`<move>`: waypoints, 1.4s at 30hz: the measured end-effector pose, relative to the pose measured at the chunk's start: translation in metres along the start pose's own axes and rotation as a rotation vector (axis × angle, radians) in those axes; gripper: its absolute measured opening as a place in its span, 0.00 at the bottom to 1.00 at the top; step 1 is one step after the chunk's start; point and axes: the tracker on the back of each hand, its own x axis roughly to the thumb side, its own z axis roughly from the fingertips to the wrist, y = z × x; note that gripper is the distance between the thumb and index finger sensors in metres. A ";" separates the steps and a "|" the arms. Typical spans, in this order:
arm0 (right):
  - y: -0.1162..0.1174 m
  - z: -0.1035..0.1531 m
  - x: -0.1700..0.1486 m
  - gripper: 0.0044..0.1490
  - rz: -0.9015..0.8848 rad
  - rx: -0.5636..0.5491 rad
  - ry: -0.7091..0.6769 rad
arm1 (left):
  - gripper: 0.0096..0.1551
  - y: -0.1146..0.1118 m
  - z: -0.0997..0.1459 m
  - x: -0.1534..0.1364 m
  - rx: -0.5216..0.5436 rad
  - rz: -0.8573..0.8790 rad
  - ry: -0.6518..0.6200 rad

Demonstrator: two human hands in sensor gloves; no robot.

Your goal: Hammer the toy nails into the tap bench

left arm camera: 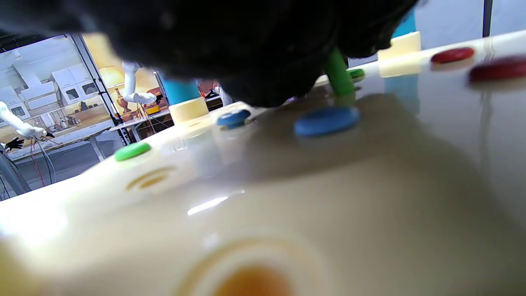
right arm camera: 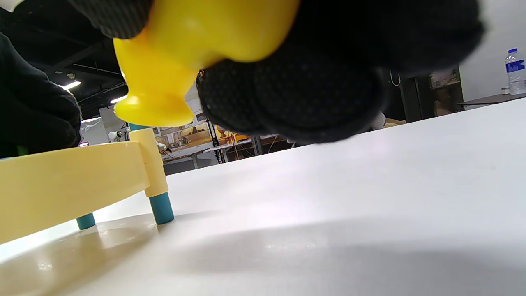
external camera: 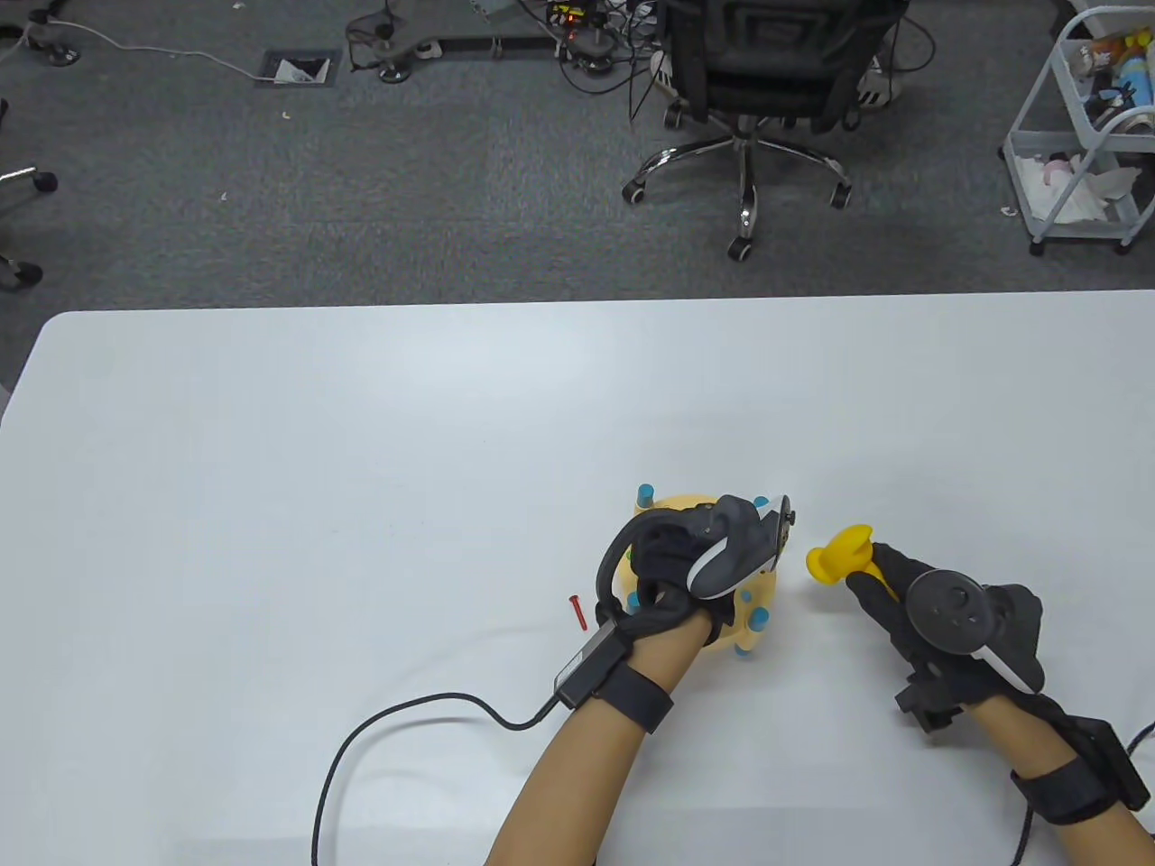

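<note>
left hand (external camera: 672,573) pinches upright green plastic nail (left arm camera: 339,76) on cream plastic tap bench (external camera: 762,591), mid-worktop. right hand (external camera: 938,622) grips yellow plastic hammer (external camera: 841,554) beside it. several nails flush, red nail (external camera: 577,611) loose; task partway.

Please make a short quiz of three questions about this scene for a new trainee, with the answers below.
1. True or false: the right hand grips the yellow plastic toy hammer.
2. Which hand rests on top of the cream plastic tap bench with blue legs: A left, B right?
3. Fill in: the loose small red toy nail lies on the white table to the ____ of the bench in the table view.

Key: 1 true; 2 A, the left hand; 3 left.
</note>
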 end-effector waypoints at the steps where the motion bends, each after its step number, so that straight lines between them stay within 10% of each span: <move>1: 0.000 0.000 0.000 0.45 0.000 0.000 -0.001 | 0.23 0.000 0.000 0.000 -0.003 0.002 -0.002; 32: 0.003 0.002 0.002 0.44 0.004 0.013 -0.015 | 0.28 0.025 0.029 -0.003 0.071 -0.204 -0.029; 42: 0.004 0.003 0.002 0.45 0.006 0.021 -0.015 | 0.32 0.030 0.023 -0.023 -0.006 0.099 -0.017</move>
